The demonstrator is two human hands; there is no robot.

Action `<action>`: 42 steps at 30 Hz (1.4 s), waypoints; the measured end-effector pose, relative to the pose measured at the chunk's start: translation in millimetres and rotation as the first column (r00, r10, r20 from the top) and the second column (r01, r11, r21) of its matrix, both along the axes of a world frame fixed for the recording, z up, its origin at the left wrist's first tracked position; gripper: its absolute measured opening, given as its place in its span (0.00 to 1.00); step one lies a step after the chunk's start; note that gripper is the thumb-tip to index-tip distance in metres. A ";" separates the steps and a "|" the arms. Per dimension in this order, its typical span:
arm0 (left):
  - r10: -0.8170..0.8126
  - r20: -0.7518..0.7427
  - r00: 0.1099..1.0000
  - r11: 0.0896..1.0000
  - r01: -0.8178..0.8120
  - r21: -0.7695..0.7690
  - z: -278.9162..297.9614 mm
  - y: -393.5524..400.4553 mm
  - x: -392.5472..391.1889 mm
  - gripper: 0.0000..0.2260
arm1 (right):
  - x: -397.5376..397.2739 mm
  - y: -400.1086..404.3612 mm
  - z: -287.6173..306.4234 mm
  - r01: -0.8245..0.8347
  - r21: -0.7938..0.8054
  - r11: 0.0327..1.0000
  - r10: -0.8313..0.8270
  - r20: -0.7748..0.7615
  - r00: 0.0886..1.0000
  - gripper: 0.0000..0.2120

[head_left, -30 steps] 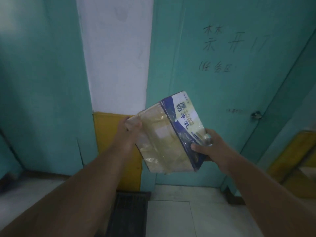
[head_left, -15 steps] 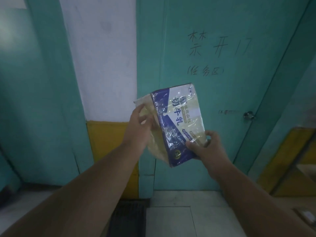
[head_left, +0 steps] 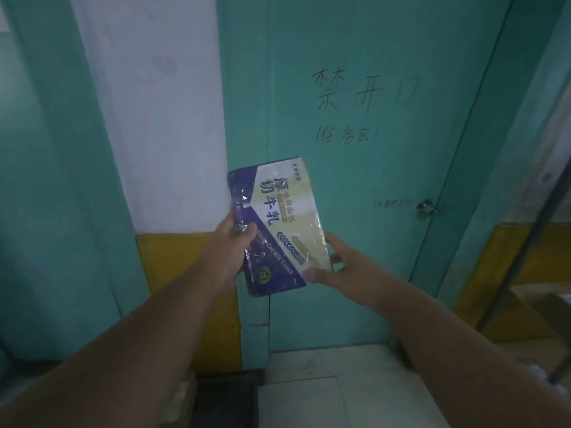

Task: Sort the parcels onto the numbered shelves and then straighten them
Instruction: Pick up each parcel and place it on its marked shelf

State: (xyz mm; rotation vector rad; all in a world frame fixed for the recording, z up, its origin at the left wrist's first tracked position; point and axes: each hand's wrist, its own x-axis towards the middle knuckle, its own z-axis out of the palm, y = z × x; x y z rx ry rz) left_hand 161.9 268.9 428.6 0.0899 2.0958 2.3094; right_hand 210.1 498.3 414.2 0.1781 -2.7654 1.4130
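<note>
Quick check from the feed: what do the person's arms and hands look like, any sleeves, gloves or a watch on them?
Both forearms are bare as far as the frame shows, with no sleeves. The left hand and right hand wear no gloves. No watch, ring or band is visible.

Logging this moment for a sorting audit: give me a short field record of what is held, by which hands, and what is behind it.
item: blue and cream plastic-wrapped parcel, printed face toward camera
left hand: grips the parcel's left edge
right hand: holds its lower right corner
parcel state: held in the air, tilted
backdrop: teal door with handwritten characters and metal knob
shelves: none in view
</note>
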 end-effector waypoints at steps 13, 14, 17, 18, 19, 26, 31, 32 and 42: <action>0.140 0.051 0.989 0.990 -0.138 -0.042 6.9 -23.1 -16.9 0.12 | -12.9 -29.4 28.1 0.045 -0.286 0.957 -0.048 -0.004 0.999 0.52; 0.137 0.044 0.990 0.989 -0.135 -0.053 8.8 -24.6 -19.3 0.12 | -16.7 -28.0 34.2 0.068 -0.280 0.958 -0.067 0.011 0.998 0.57; 0.134 0.011 0.991 0.989 -0.134 -0.058 14.1 -25.6 -23.0 0.12 | -26.0 -26.3 45.6 0.111 -0.239 0.965 -0.112 0.010 0.994 0.56; 0.130 0.014 0.991 0.991 -0.130 -0.043 14.9 -25.6 -23.4 0.13 | -27.9 -26.8 46.7 0.127 -0.223 0.966 -0.128 0.009 0.992 0.56; 0.129 0.026 0.991 0.992 -0.129 -0.019 16.2 -25.1 -21.7 0.13 | -30.8 -26.6 45.6 0.149 -0.214 0.965 -0.151 0.006 0.988 0.57; 0.175 0.043 0.984 0.985 -0.175 0.002 5.2 -24.5 -13.1 0.10 | -37.4 -25.9 32.4 0.279 -0.291 0.915 -0.269 0.072 0.960 0.55; 0.261 -0.147 0.954 0.921 -0.292 -0.257 4.0 -22.8 -9.8 0.07 | -45.2 -31.4 42.5 0.389 -0.112 0.915 -0.392 -0.009 0.920 0.66; 0.224 -0.126 0.966 0.933 -0.250 -0.260 3.6 -19.8 -8.3 0.12 | -46.4 -33.3 45.7 0.423 -0.041 0.905 -0.425 -0.040 0.905 0.66; -0.254 0.119 0.960 0.958 0.267 -0.106 -5.5 -33.7 -2.3 0.49 | -45.0 -28.8 58.1 0.506 0.016 0.862 -0.491 -0.220 0.843 0.57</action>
